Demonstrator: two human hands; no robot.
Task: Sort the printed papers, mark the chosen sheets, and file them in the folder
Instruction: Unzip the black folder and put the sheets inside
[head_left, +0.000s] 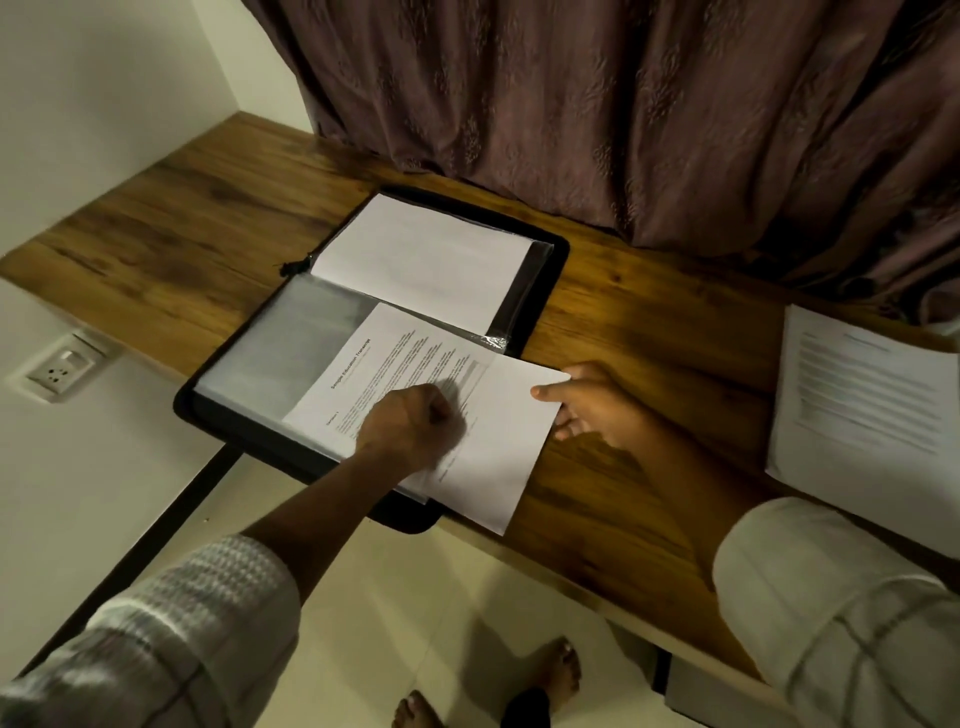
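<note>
A black zip folder (545, 291) lies open on the wooden desk, with clear plastic sleeves (291, 332) inside. A blank white sheet (426, 254) rests on its far half. A printed sheet (405, 364) lies partly in the near half and juts out over the desk to the right. My left hand (410, 428) rests on this sheet with its fingers curled into a fist; the frame is blurred and I cannot tell if it holds anything. My right hand (592, 405) pinches the sheet's right edge, thumb on top.
A stack of printed papers (862, 410) lies on the desk (197, 208) at the right. A dark curtain (623, 104) hangs behind the desk. A wall socket (57, 371) sits below the desk's left end. The desk's near edge runs diagonally, with bare feet on the tiled floor below.
</note>
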